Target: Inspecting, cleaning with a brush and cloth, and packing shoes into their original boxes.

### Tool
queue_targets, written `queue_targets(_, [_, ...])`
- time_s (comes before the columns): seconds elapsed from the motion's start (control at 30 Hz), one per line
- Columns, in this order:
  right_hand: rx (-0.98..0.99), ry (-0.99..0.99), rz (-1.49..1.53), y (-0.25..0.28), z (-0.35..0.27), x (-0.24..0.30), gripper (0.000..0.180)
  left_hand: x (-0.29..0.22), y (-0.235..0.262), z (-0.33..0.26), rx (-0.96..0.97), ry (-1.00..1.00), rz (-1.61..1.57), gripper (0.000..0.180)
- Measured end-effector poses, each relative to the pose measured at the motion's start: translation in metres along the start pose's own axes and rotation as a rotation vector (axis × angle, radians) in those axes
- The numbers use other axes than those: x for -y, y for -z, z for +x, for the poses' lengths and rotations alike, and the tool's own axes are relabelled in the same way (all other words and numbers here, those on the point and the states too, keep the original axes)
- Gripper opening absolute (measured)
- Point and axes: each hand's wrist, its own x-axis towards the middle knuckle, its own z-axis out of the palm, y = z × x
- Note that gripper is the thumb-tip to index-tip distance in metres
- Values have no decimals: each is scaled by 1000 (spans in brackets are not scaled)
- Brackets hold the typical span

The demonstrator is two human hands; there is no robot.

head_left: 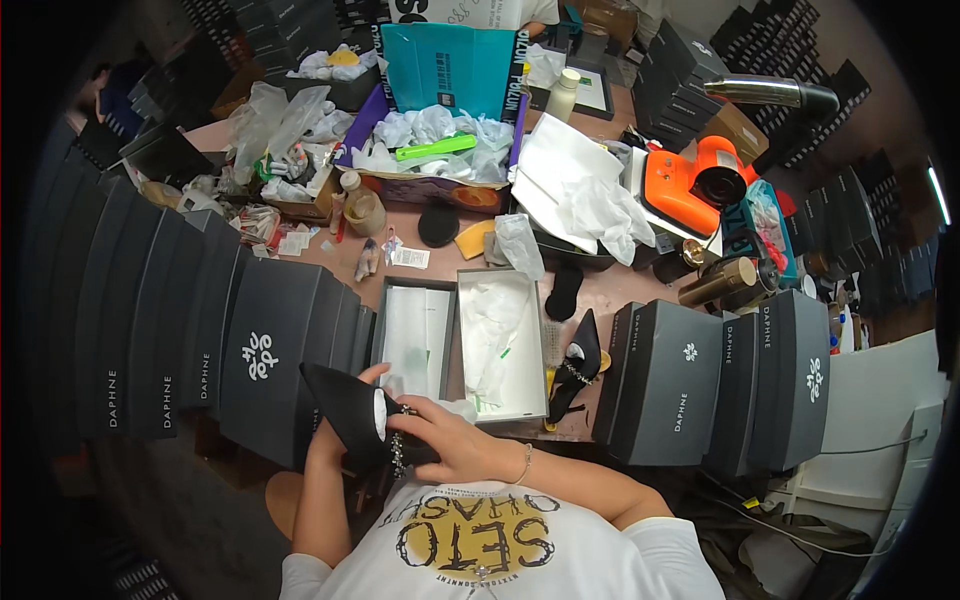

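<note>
A black pointed-toe shoe [346,408], with white stuffing inside and a beaded ankle strap [398,452], is held up close to my body. My left hand [327,442] grips it from the left and underneath; most of that hand is hidden behind the shoe, and a fingertip shows past its far side. From the right, my right hand [448,440] has its fingers closed at the strap by the shoe's opening. A matching black shoe [583,352] lies on the table to the right. Just beyond my hands is a grey shoebox [450,300] with white paper inside, beside a white-lined box tray [545,390].
Dark shoeboxes [275,360] stand in rows at the left, with more shoeboxes [680,380] at the right. Farther back are a purple box [470,192] of crumpled paper, an orange device [685,185], a bottle [364,210] and a black round lid [438,226].
</note>
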Motion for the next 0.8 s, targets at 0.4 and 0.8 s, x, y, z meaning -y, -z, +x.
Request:
queue_targets(0.4, [-357, -273, 132, 28, -41, -8, 57, 5, -67, 73, -301, -209, -441, 24])
queue_targets(0.8, [-309, -540, 926, 76, -80, 40, 52, -1, -93, 119, -315, -172, -425, 18])
